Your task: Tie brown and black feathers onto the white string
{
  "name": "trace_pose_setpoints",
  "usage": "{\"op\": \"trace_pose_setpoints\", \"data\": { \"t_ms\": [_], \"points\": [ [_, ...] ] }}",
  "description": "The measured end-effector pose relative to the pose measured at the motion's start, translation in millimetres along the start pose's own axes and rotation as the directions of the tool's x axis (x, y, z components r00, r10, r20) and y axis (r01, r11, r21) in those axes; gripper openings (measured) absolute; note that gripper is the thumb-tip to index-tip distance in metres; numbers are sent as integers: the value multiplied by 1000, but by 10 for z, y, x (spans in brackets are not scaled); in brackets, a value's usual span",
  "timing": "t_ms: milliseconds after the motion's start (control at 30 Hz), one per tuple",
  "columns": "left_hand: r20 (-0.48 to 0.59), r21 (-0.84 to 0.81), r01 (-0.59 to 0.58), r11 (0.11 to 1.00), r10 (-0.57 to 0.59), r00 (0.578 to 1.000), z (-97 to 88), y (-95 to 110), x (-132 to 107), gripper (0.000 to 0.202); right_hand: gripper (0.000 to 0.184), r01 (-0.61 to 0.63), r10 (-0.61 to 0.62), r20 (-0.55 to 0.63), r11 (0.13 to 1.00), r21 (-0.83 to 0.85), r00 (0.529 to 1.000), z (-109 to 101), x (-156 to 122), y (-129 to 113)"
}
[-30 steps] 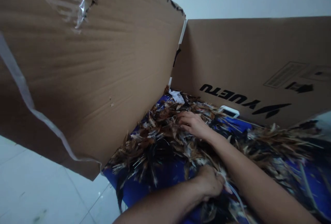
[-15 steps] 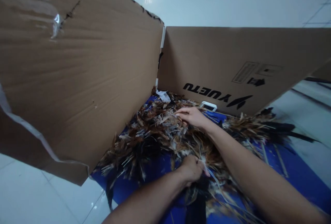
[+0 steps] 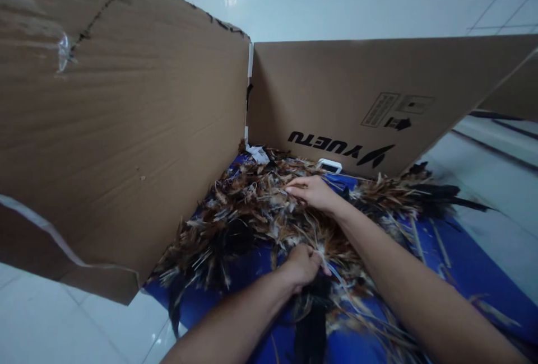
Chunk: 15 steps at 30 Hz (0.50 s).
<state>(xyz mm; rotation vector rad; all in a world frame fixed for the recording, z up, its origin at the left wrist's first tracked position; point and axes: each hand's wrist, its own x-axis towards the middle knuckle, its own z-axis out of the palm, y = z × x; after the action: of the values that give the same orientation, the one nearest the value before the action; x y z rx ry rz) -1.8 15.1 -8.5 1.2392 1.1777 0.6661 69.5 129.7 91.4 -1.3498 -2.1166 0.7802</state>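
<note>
A heap of brown, black and white feathers (image 3: 252,213) lies on a blue sheet (image 3: 471,274) inside a folded cardboard screen. My left hand (image 3: 303,266) is closed in a fist round a bunch of feather quills at the near side of the heap. My right hand (image 3: 313,191) reaches further in, its fingers pinched together on feathers at the top of the heap.
Tall cardboard walls (image 3: 126,129) stand at the left and behind, the back one (image 3: 361,101) printed with black lettering. A small white object (image 3: 330,166) lies at the foot of the back wall. White tiled floor (image 3: 50,319) surrounds the sheet.
The view has swung, so the cardboard walls sit further left. My right hand has stayed at the top of the heap, and my left fist still holds its bunch of quills.
</note>
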Motion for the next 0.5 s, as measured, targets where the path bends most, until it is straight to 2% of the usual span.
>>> {"op": "trace_pose_setpoints", "data": {
  "t_ms": [133, 267, 400, 500],
  "points": [
    [-8, -5, 6, 1000, -6, 1000, 11, -5, 8, 33, 27, -37, 37, 6, 995, 98, 999, -46, -128, 43],
    [-9, -3, -30, 1000, 30, 999, 12, 10, -4, 32, 35, -44, 54, -18, 927, 373, 998, -81, -216, -39],
    [-3, -23, 14, 1000, -15, 1000, 3, 33, -20, 31, 35, -83, 94, -17, 939, 333, 995, -218, -334, -122],
    [5, -40, 34, 999, -33, 999, 0, 35, -13, 31, 34, -95, 103, -4, 929, 358, 995, -412, -573, -88]
  ]
}}
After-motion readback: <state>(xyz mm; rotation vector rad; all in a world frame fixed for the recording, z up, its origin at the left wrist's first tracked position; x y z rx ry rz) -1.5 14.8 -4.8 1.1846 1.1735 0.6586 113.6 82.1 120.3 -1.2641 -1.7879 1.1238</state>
